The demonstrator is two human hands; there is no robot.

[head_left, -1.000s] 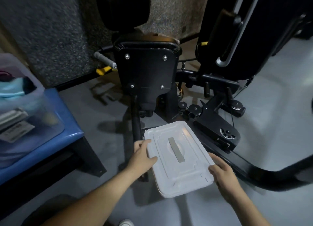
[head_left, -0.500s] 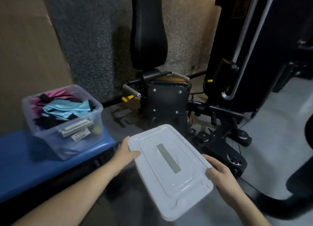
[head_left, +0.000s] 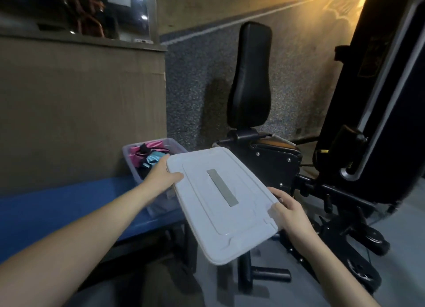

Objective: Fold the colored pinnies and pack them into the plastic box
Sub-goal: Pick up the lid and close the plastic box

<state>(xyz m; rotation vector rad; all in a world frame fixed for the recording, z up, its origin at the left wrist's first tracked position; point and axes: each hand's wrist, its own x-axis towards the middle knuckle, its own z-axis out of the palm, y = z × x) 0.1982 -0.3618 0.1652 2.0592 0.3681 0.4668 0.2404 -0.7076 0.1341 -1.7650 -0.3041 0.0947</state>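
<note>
The person held the white lid (head_left: 220, 200) tilted in the air, just right of the plastic box (head_left: 138, 166); the left hand (head_left: 161, 177) gripped its far-left edge, thumb on top; the right hand (head_left: 291, 214) gripped its near-right edge; the box sat on the blue tabletop (head_left: 57, 205), pink and light-blue pinnies (head_left: 147, 156) inside; a black exercise machine (head_left: 271, 159) stood beyond the lid.
</note>
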